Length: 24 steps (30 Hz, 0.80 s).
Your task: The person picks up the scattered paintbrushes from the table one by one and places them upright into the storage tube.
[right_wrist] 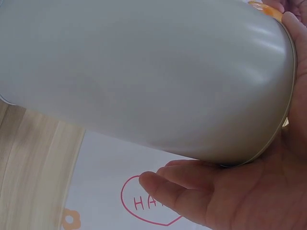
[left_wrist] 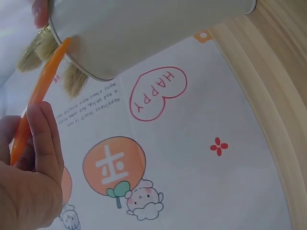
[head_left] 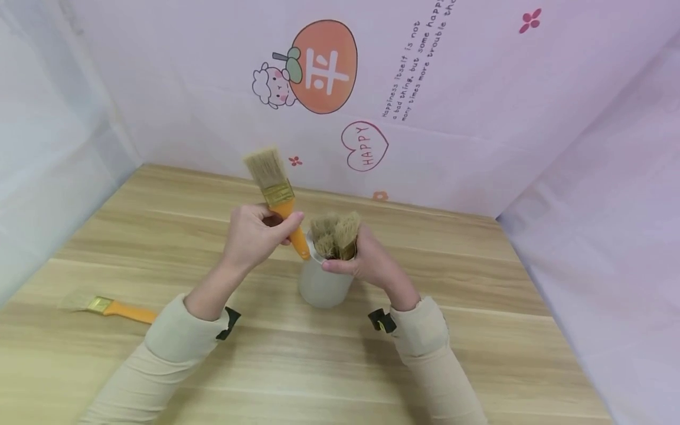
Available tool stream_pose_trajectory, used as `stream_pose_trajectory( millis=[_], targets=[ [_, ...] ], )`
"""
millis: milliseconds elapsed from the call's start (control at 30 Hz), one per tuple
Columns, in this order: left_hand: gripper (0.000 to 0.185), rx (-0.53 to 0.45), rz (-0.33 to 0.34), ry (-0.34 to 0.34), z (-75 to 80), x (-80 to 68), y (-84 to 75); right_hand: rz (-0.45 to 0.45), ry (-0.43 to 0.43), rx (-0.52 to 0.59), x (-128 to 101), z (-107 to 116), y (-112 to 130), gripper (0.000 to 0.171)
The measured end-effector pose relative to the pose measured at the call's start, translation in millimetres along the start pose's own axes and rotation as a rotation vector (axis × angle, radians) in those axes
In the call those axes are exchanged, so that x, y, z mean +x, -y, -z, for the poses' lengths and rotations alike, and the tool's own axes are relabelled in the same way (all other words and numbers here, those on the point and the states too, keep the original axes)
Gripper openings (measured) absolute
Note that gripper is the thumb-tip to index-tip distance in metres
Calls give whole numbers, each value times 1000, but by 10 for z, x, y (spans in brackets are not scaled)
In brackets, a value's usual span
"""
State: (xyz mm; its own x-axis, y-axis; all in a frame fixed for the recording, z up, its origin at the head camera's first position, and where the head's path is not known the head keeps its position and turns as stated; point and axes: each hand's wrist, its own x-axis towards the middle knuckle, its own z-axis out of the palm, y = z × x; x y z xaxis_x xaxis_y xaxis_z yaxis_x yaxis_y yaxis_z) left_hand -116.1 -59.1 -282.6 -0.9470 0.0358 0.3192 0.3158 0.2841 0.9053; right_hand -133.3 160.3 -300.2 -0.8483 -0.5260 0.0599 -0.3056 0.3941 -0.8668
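My left hand (head_left: pixel 258 231) grips the orange handle of a paintbrush (head_left: pixel 277 195), bristles up, with the handle's tip at the rim of a white cup (head_left: pixel 324 285). The same handle (left_wrist: pixel 36 98) meets the cup's rim (left_wrist: pixel 144 33) in the left wrist view. My right hand (head_left: pixel 366 260) wraps round the cup's upper part, fingers (right_wrist: pixel 182 189) curled at its rim. The cup's side (right_wrist: pixel 144 76) fills the right wrist view. Several brushes (head_left: pixel 336 233) stand in the cup, bristles up.
Another orange-handled brush (head_left: pixel 108 307) lies on the wooden table (head_left: pixel 478 307) at the left. Pink printed walls (head_left: pixel 425 106) enclose the table at the back and both sides.
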Motion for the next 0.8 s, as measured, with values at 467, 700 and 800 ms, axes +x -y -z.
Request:
stream_pose_trajectory(
  millis=[467, 700, 800],
  targets=[
    [14, -169, -271, -36, -218, -87, -237, -8, -8, 31, -9, -2, 5, 63],
    [9, -85, -411, -54, -393, -98, -140, -2, -5, 82, -35, -17, -1, 63],
    [12, -50, -461, -62, -429, -98, -131, 1, -15, 76, -36, -18, -4, 60]
  ],
)
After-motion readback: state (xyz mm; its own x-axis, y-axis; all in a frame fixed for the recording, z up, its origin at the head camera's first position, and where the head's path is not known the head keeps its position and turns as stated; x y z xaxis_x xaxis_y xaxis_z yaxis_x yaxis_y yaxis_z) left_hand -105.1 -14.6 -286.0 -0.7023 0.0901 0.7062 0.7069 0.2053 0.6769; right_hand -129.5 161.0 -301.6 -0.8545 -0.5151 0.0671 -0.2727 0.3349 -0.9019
